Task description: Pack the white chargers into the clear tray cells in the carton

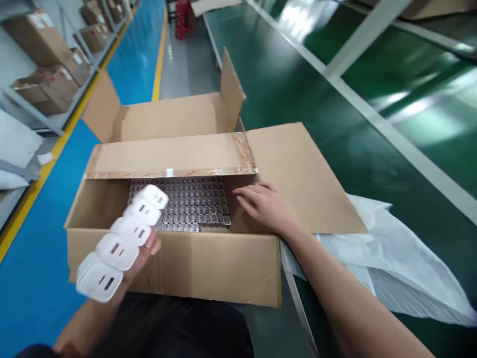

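Left hand [143, 251]'s gripping a row of five white plastic charger blocks [126, 231] over the open brown cardboard box [219, 266]; squeeze unevenly and the middle ones could pop out. Right hand [266, 206]'s empty, fingers loose.

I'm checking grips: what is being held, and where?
The left hand grips a row of white pieces by its right-hand side, near the middle; the right hand appears empty.

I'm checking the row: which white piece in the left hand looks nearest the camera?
The lower-left end piece; it looks the largest of the five.
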`<control>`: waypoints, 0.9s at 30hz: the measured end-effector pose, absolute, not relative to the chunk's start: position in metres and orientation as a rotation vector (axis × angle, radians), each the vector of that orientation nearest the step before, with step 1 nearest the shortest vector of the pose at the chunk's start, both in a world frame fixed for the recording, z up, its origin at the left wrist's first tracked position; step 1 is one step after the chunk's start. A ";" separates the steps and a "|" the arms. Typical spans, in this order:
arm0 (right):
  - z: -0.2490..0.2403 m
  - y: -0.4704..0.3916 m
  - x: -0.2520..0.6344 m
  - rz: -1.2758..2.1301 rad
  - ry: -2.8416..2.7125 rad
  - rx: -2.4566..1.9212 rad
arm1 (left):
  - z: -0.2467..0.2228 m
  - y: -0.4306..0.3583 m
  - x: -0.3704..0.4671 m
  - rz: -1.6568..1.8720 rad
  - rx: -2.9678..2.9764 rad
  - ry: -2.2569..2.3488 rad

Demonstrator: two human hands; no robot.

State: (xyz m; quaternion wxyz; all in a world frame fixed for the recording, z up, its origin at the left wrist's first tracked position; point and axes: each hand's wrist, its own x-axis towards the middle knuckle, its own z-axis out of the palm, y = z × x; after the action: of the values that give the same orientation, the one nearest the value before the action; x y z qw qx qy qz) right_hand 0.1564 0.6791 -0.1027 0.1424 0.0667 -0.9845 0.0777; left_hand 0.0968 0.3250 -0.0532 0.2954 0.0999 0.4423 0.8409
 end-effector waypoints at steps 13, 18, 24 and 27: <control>-0.104 0.676 0.154 0.250 -2.948 0.190 | -0.078 0.347 0.168 2.201 0.208 0.356; -0.102 0.675 0.155 0.285 -2.949 0.190 | -0.084 0.348 0.178 2.181 0.199 0.367; -0.100 0.672 0.156 0.269 -2.988 0.174 | -0.091 0.349 0.183 2.133 0.180 0.312; -0.099 0.671 0.156 0.260 -3.011 0.158 | -0.093 0.348 0.183 2.115 0.177 0.281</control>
State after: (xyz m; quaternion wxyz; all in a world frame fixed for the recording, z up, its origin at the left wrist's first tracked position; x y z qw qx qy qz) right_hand 0.1561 0.6711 -0.0995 0.0578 0.0521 -0.9933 0.0857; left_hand 0.1834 0.3481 -0.0930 0.4796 0.0726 0.1154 0.8668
